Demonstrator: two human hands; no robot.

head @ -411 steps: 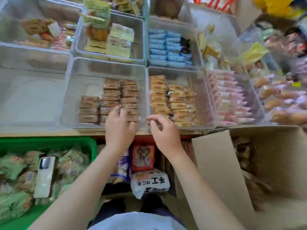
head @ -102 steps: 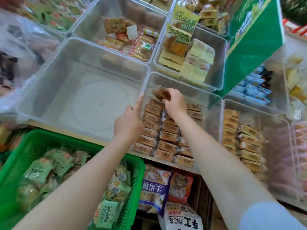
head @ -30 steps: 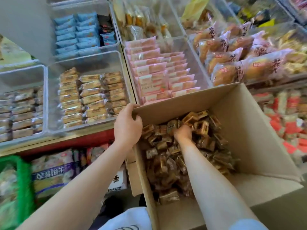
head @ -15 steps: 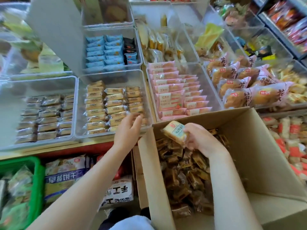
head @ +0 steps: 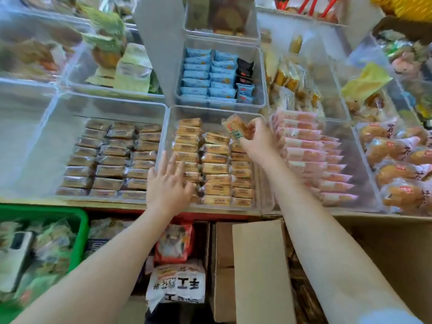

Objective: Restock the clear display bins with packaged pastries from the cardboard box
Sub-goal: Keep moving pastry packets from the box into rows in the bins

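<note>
One packaged pastry [head: 236, 130], golden-brown in clear wrap with a green-and-white label, is held tilted above the far end of the centre clear bin [head: 210, 111]. That bin holds three columns of like pastries [head: 214, 168], roughly eight to ten each; exact count is blurred. The right hand [head: 260, 140] has fingers curled around the pastry, pinching it at its 10 o'clock side. The left hand [head: 167, 183], fingers straight and spread, rests over the bin's near-left column, holding nothing. At 9 o'clock, a second bin [head: 58, 108] carries three columns of darker pastries. At 5 o'clock stands the cardboard box [head: 259, 265], one flap raised.
</note>
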